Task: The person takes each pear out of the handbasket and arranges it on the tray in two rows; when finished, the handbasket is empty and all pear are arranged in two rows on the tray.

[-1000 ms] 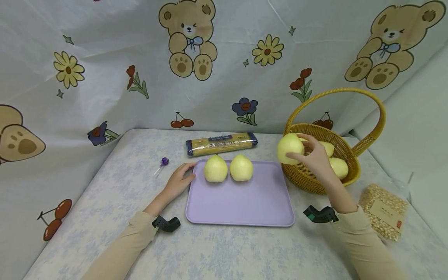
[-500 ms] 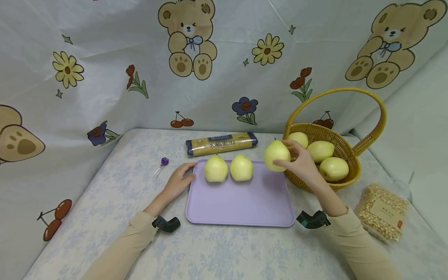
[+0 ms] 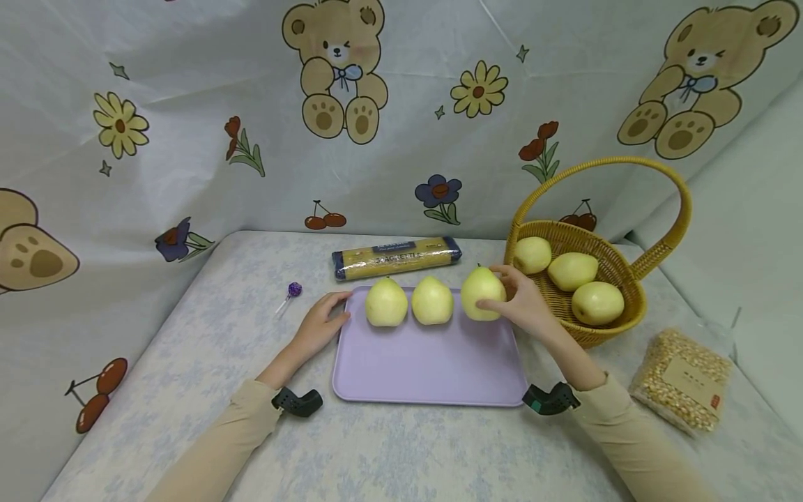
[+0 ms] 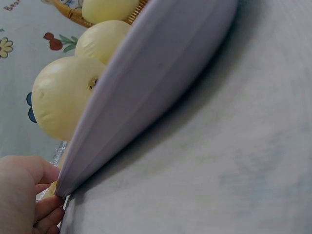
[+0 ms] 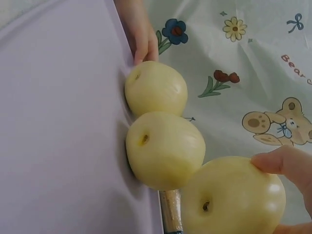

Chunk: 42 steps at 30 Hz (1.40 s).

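My right hand (image 3: 525, 303) grips a pale yellow pear (image 3: 482, 295) by its right side, with the thumb in front. The pear is upright, close over the back right corner of the lilac tray (image 3: 426, 366). Two more pears stand on the tray's back part, a left pear (image 3: 386, 302) and a middle pear (image 3: 433, 301). In the right wrist view the held pear (image 5: 231, 200) shows its dark base hollow. My left hand (image 3: 318, 326) holds the tray's back left corner. The left wrist view shows thumb and fingers pinching the tray's rim (image 4: 61, 187).
A wicker basket (image 3: 523, 328) with a tall handle stands right of the tray, holding three pears. Behind the tray lies a spaghetti pack (image 3: 396, 259). A purple lollipop (image 3: 293, 290) lies at left, a bag of grains (image 3: 684, 380) at right. A printed cloth hangs behind.
My right hand has carried the pear left from the basket's front rim to over the tray, beside the middle pear. The left hand has stayed at the tray's corner.
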Tool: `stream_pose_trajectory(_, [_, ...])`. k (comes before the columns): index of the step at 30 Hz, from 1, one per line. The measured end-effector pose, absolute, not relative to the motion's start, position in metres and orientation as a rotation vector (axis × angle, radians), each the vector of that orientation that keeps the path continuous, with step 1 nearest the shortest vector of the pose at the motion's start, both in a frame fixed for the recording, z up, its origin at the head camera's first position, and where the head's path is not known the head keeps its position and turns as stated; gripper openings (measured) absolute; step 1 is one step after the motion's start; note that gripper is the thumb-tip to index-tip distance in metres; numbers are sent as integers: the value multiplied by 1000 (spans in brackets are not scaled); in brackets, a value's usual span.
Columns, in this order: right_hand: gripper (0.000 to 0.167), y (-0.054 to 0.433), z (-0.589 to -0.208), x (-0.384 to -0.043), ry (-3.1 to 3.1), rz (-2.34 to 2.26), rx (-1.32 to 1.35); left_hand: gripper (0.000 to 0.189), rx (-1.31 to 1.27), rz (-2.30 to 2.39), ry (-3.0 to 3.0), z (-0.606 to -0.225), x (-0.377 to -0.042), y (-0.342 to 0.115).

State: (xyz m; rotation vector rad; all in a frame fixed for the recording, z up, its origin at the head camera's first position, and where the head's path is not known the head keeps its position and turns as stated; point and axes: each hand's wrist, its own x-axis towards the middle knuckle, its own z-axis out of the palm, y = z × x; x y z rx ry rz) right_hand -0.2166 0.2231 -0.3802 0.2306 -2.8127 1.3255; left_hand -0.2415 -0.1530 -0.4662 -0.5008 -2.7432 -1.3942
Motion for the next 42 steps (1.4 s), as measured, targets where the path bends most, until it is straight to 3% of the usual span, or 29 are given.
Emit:
stream_pose_trajectory(28, [71,217,-410,-223,-2871,1229,176,43,-496,-1405,-2739,-467,-242,-152])
stream_pose_trajectory(42, [67,214,-411,-225,-2871,1127,346,43,-496,-1409,-2755,-468,-243,-153])
